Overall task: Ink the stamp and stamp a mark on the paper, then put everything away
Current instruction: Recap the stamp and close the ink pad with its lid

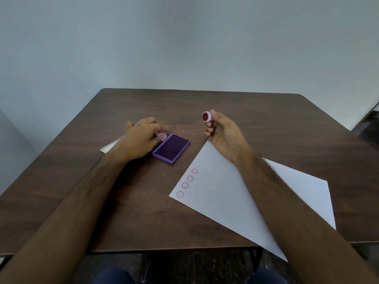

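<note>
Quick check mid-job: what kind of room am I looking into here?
Probably a plain office or study room, set up as a simple desk workspace: a dark brown wood-grain table pushed against a bare pale blue-grey wall, holding only a white paper sheet and an open purple ink pad.

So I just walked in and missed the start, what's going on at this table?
A person is stamping. The right hand holds a small round stamp lifted off the table, its red face turned up. The left hand holds a small pink cap at the edge of the open purple ink pad. The paper already carries four smiley marks along one edge.
</note>
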{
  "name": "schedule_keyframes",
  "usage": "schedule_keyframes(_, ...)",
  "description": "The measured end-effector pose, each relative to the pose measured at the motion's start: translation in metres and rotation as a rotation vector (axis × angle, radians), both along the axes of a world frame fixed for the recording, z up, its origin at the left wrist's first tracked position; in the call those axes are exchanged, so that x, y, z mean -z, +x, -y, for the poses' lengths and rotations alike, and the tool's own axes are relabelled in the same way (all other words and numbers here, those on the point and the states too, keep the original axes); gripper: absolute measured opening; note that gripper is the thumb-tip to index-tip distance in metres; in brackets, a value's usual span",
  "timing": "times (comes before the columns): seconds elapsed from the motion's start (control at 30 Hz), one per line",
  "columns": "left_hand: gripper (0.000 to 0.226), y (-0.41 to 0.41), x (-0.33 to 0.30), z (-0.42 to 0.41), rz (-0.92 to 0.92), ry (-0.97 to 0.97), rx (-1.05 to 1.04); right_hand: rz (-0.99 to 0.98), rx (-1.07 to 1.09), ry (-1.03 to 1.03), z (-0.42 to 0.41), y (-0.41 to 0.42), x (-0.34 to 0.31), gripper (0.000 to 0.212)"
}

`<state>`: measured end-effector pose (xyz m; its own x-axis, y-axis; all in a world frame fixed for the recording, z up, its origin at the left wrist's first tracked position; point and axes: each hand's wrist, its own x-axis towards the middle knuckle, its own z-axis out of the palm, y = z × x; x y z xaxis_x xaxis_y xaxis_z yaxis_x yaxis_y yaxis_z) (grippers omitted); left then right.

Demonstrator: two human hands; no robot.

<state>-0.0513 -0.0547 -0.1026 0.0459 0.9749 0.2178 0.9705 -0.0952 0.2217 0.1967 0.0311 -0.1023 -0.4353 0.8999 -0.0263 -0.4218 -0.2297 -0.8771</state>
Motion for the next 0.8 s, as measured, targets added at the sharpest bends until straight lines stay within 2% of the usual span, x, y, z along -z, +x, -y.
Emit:
schedule_keyframes(0.07,0.033,0.002,-0.002,0.001,0.035,0.075,0.007,0.031,-0.001,0.017,0.001,-0.001,-0.001,0.018)
schedule_keyframes(0.27,0.028,0.020,-0.011,0.011,0.314,0.346,0.077,0.206,0.021,0.177,0.008,-0.005,-0.004,0.018)
schedule_keyframes(0.5,0.038,0.043,-0.012,0.015,0.716,0.306,0.140,0.253,-0.046,0.429,0.020,-0.013,-0.003,0.017)
schedule_keyframes(0.6,0.040,0.043,-0.012,0.013,0.761,0.301,0.130,0.298,-0.055,0.483,0.021,-0.015,-0.003,0.022)
schedule_keyframes(0.8,0.046,0.043,-0.014,0.013,0.735,0.338,0.135,0.361,-0.068,0.529,0.023,-0.016,-0.003,0.021)
